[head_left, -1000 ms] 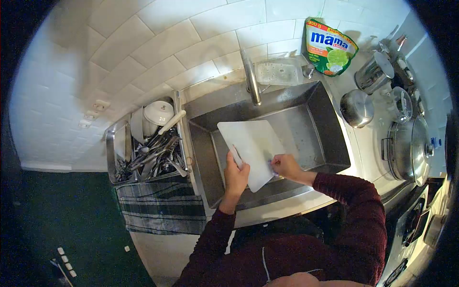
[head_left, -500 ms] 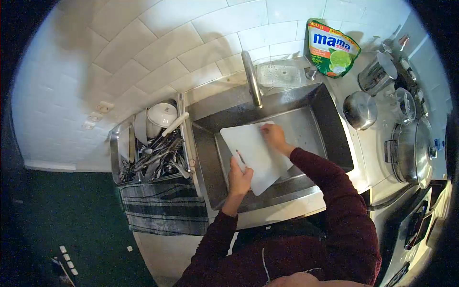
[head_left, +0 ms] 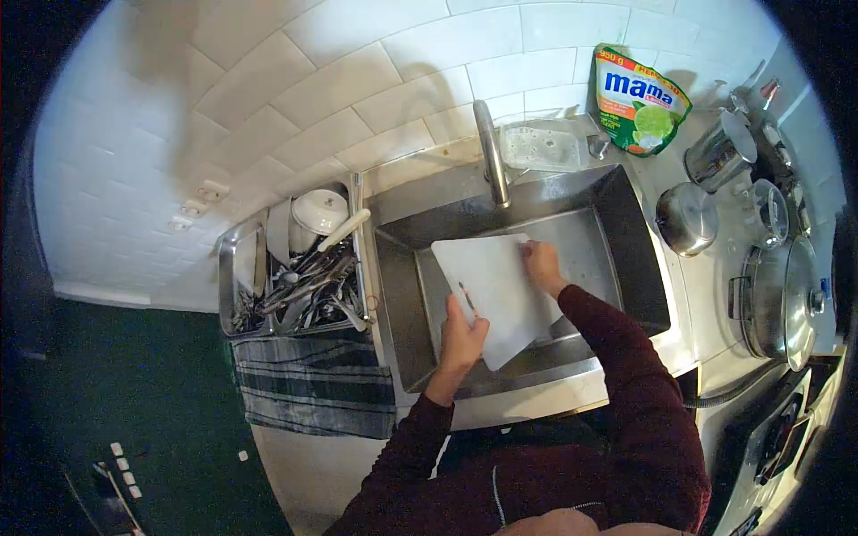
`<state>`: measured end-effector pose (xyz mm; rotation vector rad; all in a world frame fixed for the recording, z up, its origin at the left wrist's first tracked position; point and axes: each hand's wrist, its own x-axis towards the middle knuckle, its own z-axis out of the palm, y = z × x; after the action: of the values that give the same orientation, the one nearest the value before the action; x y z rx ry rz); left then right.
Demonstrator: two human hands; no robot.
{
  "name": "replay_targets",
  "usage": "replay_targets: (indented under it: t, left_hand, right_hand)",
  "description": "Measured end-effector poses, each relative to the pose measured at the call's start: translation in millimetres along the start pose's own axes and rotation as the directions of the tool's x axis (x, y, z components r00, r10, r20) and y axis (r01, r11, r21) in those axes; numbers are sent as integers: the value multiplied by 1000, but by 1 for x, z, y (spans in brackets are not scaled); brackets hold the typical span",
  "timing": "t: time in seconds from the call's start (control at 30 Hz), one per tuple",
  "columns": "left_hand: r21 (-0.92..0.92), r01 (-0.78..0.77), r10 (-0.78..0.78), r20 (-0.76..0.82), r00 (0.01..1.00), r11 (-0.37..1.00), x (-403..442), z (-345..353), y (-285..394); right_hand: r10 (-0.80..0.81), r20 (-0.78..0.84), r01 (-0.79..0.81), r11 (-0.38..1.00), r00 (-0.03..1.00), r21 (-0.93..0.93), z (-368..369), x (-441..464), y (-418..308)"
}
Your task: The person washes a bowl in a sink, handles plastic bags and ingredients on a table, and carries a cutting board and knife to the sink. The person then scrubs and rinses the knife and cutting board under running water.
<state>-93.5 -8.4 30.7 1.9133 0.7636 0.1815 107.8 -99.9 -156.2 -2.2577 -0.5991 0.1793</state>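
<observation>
A white cutting board (head_left: 497,295) is held at a slant over the metal sink (head_left: 393,259). My left hand (head_left: 462,344) grips its lower left edge, beside a narrow dark slot where a bit of finger seems to show. At the board's upper right edge is my right hand (head_left: 542,265), its fingers curled against the surface. A small pale patch shows at those fingertips; I cannot make out what it is. The faucet (head_left: 492,161) stands behind the board, with no water visibly running.
Left of the sink, a metal rack (head_left: 239,259) holds cutlery (head_left: 313,284) and a white bowl (head_left: 320,212), above a checked towel (head_left: 313,384). Behind are a clear tray (head_left: 543,146) and a green detergent pouch (head_left: 638,103). Pots (head_left: 686,219) and a large lidded pot (head_left: 786,304) stand right.
My right hand has moved across the board's face toward its upper right corner. My left hand keeps its hold. The whole view has shifted slightly.
</observation>
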Motion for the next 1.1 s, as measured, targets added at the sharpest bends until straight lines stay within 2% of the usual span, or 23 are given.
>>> replay_targets:
  t: [0.03, 0.1, 0.17, 0.27, 0.4, 0.5, 0.53, 0.57, 0.63, 0.7, 0.77, 0.83, 0.9, 0.93, 1.0, 1.03, 1.07, 1.1]
  left_hand:
    - [23, -40, 40, -11, 999, 999, 3, 0, -2]
    - [72, -113, 115, -25, 993, 991, 7, -1, -12]
    - [172, -178, 187, -35, 982, 969, 7, 1, -13]
    - [191, -149, 159, -36, 987, 970, 3, 4, -6]
    - [149, -123, 131, -44, 990, 981, 1, 5, -3]
    - [104, -19, 21, -19, 1000, 994, 5, 5, -1]
    - [82, -38, 39, -21, 999, 996, 6, 5, -2]
    - [65, -57, 58, -21, 998, 996, 9, 4, -5]
    - [49, -71, 72, -18, 997, 996, 11, 3, -8]
    - [40, -58, 59, -24, 998, 998, 14, 5, -7]
    - [0, -84, 84, -30, 996, 996, 18, 5, -6]
    - [-27, -78, 77, -29, 997, 997, 19, 5, -10]
    - [-44, -51, 50, -19, 999, 998, 23, 7, -22]
    - [-69, -109, 107, -39, 993, 992, 24, 7, -28]
    - [-118, -229, 219, -90, 971, 966, 22, 6, -33]
    - [-181, -185, 180, -41, 983, 966, 20, -1, -34]
    - [-241, -135, 141, 9, 990, 961, 14, -15, -24]
    - [-297, -82, 105, 62, 993, 951, 9, -26, -20]
  right_hand:
    - [-23, -34, 26, 993, 999, 118, -8, -8, -32]
    - [-231, -102, 251, 917, 968, 311, -31, -27, -100]
    - [-337, -7, 312, 864, 941, 396, -67, -41, -170]
    - [-416, -86, 418, 837, 905, 352, -58, -21, -177]
    - [-356, -55, 359, 904, 933, 231, -38, 17, -123]
    - [-281, -34, 278, 910, 959, 307, -41, -6, -128]
    - [-306, -65, 310, 898, 950, 313, -48, -23, -138]
    - [-327, 49, 294, 897, 944, 331, -69, -34, -152]
    - [-382, 72, 323, 855, 921, 406, -76, -33, -141]
    - [-285, 19, 266, 913, 958, 309, -85, -5, -120]
    - [-200, -235, 258, 933, 951, 250, -122, 39, -124]
    - [-82, -353, 167, 962, 932, 217, -165, 68, -148]
    - [-158, -495, 265, 952, 855, 152, -162, 99, -129]
    - [-200, -562, 313, 943, 803, 112, -158, 108, -117]
    - [-200, -511, 191, 979, 836, -71, -153, 108, -97]
    - [-194, -483, 129, 978, 854, -164, -148, 105, -88]
    - [-12, -313, 10, 1000, 950, -9, -139, 101, -80]
    - [153, -104, -140, 983, 983, 118, -132, 95, -79]
